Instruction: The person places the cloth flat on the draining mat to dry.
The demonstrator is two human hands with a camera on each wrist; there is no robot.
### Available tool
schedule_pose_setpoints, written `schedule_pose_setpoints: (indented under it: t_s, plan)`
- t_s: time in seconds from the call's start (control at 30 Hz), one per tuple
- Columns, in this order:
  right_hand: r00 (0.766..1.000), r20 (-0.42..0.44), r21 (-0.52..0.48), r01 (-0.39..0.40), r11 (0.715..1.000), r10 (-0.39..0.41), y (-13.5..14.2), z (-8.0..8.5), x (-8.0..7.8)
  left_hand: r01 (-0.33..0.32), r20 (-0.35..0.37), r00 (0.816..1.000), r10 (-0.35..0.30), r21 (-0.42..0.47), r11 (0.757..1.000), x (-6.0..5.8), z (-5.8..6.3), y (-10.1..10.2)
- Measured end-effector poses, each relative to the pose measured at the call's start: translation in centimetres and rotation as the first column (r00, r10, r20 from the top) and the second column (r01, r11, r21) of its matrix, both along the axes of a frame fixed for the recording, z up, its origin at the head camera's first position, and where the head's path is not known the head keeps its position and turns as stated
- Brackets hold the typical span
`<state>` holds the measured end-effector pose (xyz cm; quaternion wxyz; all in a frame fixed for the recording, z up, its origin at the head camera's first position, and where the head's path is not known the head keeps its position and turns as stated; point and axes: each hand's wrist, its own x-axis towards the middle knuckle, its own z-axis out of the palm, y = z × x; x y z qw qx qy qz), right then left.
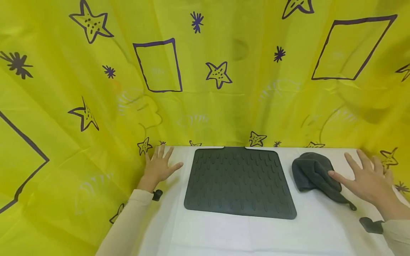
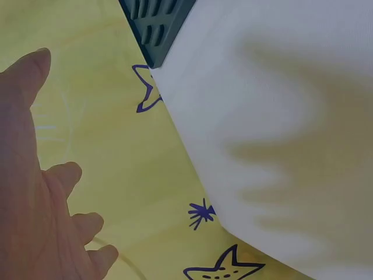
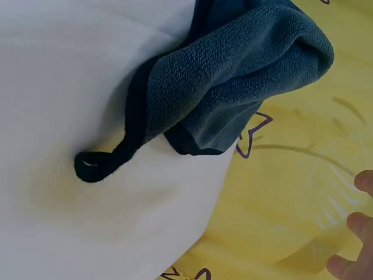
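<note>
My left hand (image 1: 159, 168) is raised over the left side of the white table, fingers spread, holding nothing. In the left wrist view that hand (image 2: 41, 192) shows at the left edge, its shadow falling on the table. A dark ribbed rubber mat (image 1: 238, 183) lies flat between the hands. My right hand (image 1: 368, 179) is spread at the right, its thumb overlapping a crumpled dark grey cloth (image 1: 312, 172) in the head view. Seen from the right wrist, the cloth (image 3: 227, 76) is folded plush fabric with a hanging loop, and a few fingertips (image 3: 361, 227) show apart from it.
A yellow curtain (image 1: 221, 110) printed with stars and frames hangs along the back and both sides of the white table (image 1: 224, 234). The mat's tabbed back edge reaches the curtain. Dark wrist cameras (image 1: 157, 195) are strapped to both wrists.
</note>
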<state>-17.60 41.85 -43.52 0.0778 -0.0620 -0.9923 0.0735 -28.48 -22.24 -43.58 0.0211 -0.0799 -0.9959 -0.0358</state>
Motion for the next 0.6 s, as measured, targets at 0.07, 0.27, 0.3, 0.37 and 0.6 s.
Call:
schedule_pose_setpoints:
  t_s: [0.07, 0.27, 0.3, 0.37, 0.6]
  plan:
    - [1.0, -0.007, 0.001, -0.007, 1.0, 0.007, -0.1, -0.1, 0.1, 0.009, -0.008, 1.0, -0.009, 0.01, 1.0, 0.3, -0.2, 0.2]
    - [0.999, -0.023, -0.002, -0.037, 0.999, 0.036, -0.6, -0.2, 0.3, 0.018, -0.035, 0.999, -0.017, 0.026, 1.0, 1.1, -0.3, 0.6]
    - [0.999, -0.026, -0.007, -0.041, 0.999, 0.041, -0.7, -0.2, 0.3, 0.021, -0.04, 0.999, -0.02, 0.028, 0.999, 1.2, -0.2, 0.6]
    - [0.998, -0.032, -0.007, -0.051, 0.999, 0.051, -0.8, -0.2, 0.3, 0.023, -0.04, 0.999, -0.021, 0.032, 0.999, 1.5, -0.2, 0.6]
    - [0.995, -0.048, -0.011, -0.086, 0.996, 0.085, -2.0, -0.8, 0.5, 0.019, -0.051, 0.999, -0.018, 0.036, 0.999, 2.2, -0.6, 0.7]
